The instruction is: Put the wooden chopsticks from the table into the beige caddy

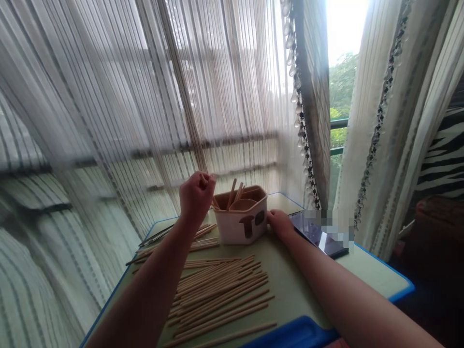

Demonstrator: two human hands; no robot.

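Note:
A white chopstick holder (232, 229) with a brown rim and dark printed shapes stands upright on the table, a few chopsticks (232, 193) leaning inside it. At its left rim my left hand (197, 193) is closed around chopsticks; one end shows above the fist, and part of a stick shows below it at the rim. My right hand (280, 222) rests against the holder's right side, gripping it there, with its fingertips partly hidden. Many loose wooden chopsticks (221, 290) lie in a spread pile in front of the holder, partly covered by my left forearm.
The pale table (286, 280) has a blue edge. A dark tablet or phone (322, 237) with a shiny screen lies right of my right hand. A blue object (290, 333) sits at the near edge. Sheer striped curtains (224, 87) hang close behind the table.

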